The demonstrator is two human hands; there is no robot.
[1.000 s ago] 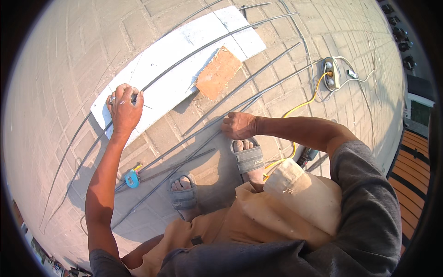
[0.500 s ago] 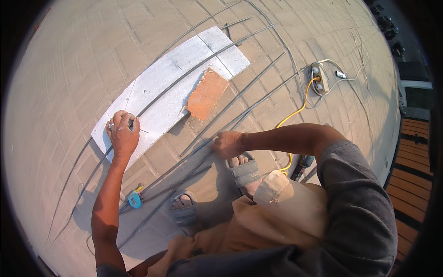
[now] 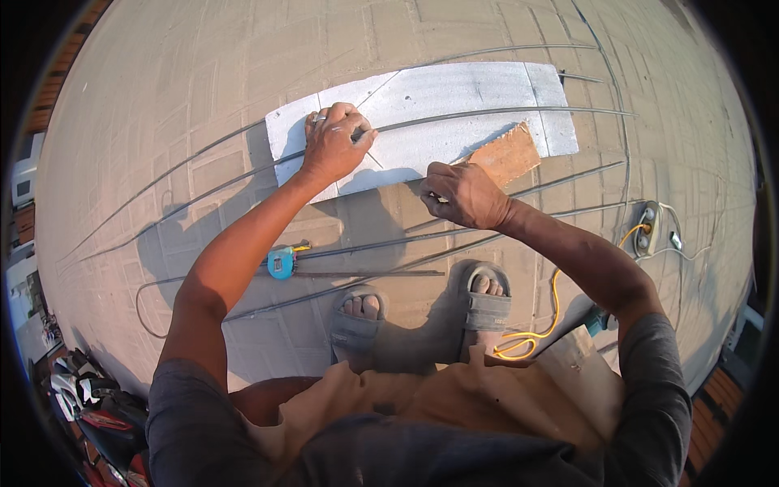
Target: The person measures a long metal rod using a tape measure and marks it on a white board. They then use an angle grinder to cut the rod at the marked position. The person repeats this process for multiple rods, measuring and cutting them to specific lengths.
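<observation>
A long pale board (image 3: 438, 88) with pencil-like lines lies on the paving in front of me. Along it runs a thin dark metal rod (image 3: 479, 116), reaching past both ends. My left hand (image 3: 333, 148), a ring on one finger, is closed round the rod near the board's left end. Just off the near edge, my right hand (image 3: 469, 196) hovers with curled fingers; a small pale bit shows at them, too little to name. Beside it a rough orange-brown flat piece (image 3: 513, 152) rests partly on the board.
More metal rods (image 3: 389, 243) lie between the board and my sandals (image 3: 488, 304). A blue tape measure (image 3: 281, 262) sits by them, left. At right are a power strip (image 3: 646, 231), a yellow cord (image 3: 556, 296) and a teal tool (image 3: 597, 320). A motorbike (image 3: 97, 414) stands lower left.
My view has turned, so the board now lies more level and further right. My right hand has moved from over the rods up to the board's near edge. My left hand keeps its grip.
</observation>
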